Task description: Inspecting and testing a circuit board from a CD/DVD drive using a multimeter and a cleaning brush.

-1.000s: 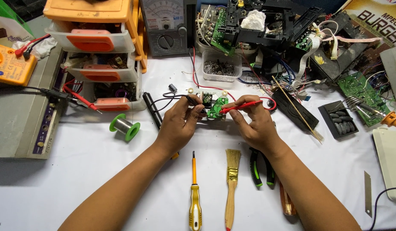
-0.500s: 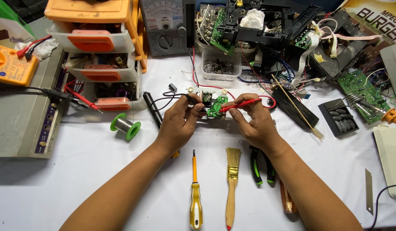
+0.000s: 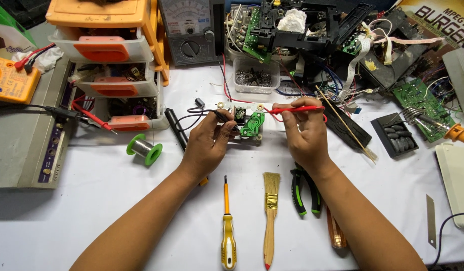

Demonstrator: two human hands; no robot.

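Spreading across the whole view, the white-covered workbench (image 3: 91,221) carries a grey metal case (image 3: 21,145) at its left edge, an orange-and-white drawer cabinet (image 3: 109,55) behind that, and an analog multimeter (image 3: 192,30) standing at the back. Smaller items lie nearer the person: green-handled pliers (image 3: 304,190), a wooden-handled brush (image 3: 270,216), a yellow screwdriver (image 3: 227,231) and a green spool of solder wire (image 3: 144,149). At the middle sits the small green circuit board (image 3: 253,124) on its white mount, between both hands. The left hand (image 3: 204,145) is curled, fingertips pinching a black test probe (image 3: 223,118) whose tip rests at the board's left side. The right hand (image 3: 304,133) is likewise closed, thumb and forefinger gripping a red test probe (image 3: 294,109) held level, its point toward the board's upper right. Judging by this, the step in hand is probing contacts on the board with both leads. The next move would seem to call for steady tips on small pads, with a glance up at the meter.
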